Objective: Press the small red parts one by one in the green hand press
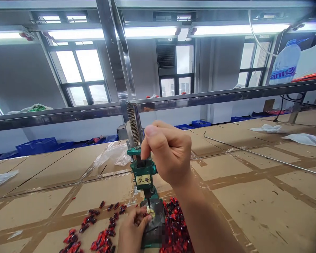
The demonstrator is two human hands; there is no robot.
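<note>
A green hand press (143, 171) marked "2#" stands in front of me, with a coil spring (132, 119) above it. Its thin punch (148, 203) points down at a small yellowish piece (151, 212) on the dark base plate (154, 230). My left hand (133, 226) is pinched closed beside that piece, thumb and fingertips at its edge; what lies between them is mostly hidden. Higher up, my right hand (171, 151) is closed in a fist in front of the press's right side. Whatever it grips, if anything, cannot be seen.
Small red-and-black pieces lie loose left of the press (102, 240) and in a dense pile to its right (175, 221). Taped cardboard (234, 200) covers the table. A thin metal rod (255, 151) lies at right. A metal rail (208, 100) crosses behind; blue bins (37, 145) stand beyond.
</note>
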